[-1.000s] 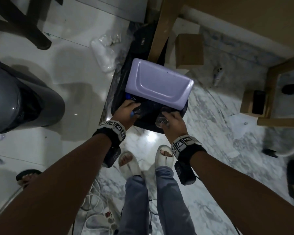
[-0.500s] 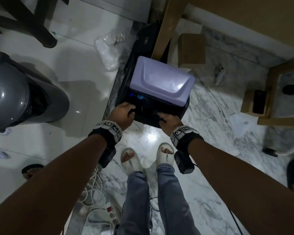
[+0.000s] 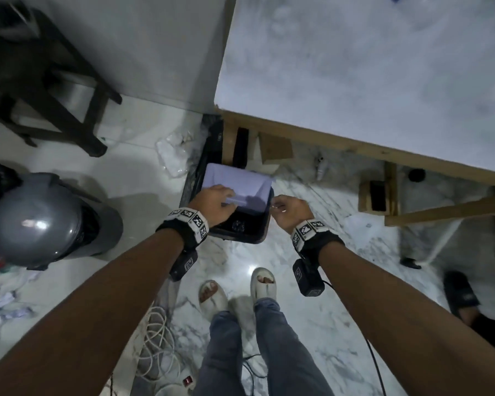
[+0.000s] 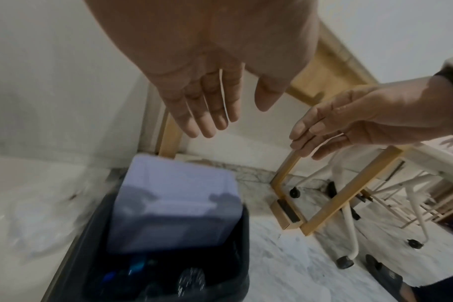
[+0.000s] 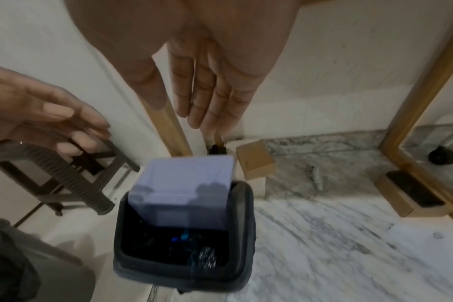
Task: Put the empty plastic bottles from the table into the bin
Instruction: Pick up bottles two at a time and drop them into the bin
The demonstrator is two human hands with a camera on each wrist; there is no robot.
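While both hands (image 4: 207, 85) (image 5: 215, 81) hover empty with fingers straight, bottles (image 5: 203, 256) lie below inside the bin (image 5: 246, 214).

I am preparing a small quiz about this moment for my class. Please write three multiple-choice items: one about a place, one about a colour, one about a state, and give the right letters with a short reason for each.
1. Where does the bin stand?
A. on the tabletop
B. on the floor beside a wooden table leg
C. on the dark stool

2. What colour is the bin's lid?
A. pale lilac
B. red
C. green

3. What do the left hand and the right hand hold?
A. a bottle each
B. the lid together
C. nothing

Answers:
1 B: the head view shows it on the marble floor next to the table leg.
2 A: both wrist views show a pale lilac lid, tipped up over a black liner.
3 C: both wrist views show straight fingers with nothing in them, above the bin; clear bottles lie inside.
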